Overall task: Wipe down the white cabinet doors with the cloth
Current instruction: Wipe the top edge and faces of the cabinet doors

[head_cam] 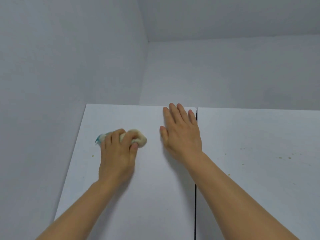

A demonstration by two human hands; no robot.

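Note:
Two white cabinet doors fill the lower view, the left door (152, 187) and the right door (259, 196), split by a thin dark gap (195, 205). My left hand (117, 153) presses a bunched cream cloth (140, 138) with a teal edge against the upper left part of the left door. My right hand (181, 134) lies flat with fingers spread near the left door's top right corner, beside the gap. A small yellowish speck (93, 155) sits left of my left hand. Several yellowish specks (284, 158) dot the right door.
A plain grey-white wall (43, 66) rises at the left and meets another wall (225, 75) and the ceiling at a corner above the cabinet's top edge (138, 105).

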